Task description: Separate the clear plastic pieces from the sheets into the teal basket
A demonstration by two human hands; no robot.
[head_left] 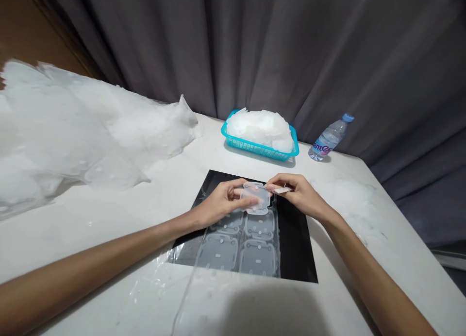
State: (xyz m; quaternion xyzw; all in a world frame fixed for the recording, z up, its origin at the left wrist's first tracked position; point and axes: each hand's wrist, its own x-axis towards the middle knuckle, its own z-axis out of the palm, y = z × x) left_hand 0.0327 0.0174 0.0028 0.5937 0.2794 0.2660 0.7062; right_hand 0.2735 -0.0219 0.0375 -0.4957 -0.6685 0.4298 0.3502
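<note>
Head view, centre of frame: both hands meet over a black mat (295,239) on the desk (109,219). Left hand (222,200), grip pinched on a clear piece (257,199), holds it just above the mat's far edge. Right hand (299,193), grip pinched on a small white tab (282,191) at the piece's right edge. Below them a sheet (238,246) of like pieces lies on the mat, with clear film trailing off lower left.

Upper centre: blue basket (260,150) heaped with white scraps. Bottle (329,139) lies right of it. Big white pile (73,132) fills upper left.

Risks, as judged:
- The tab is tiny and could slip out of the pinch.
- The thin piece could bend or stick to the fingers.
- The loose film could drag the sheet if a forearm catches it.
</note>
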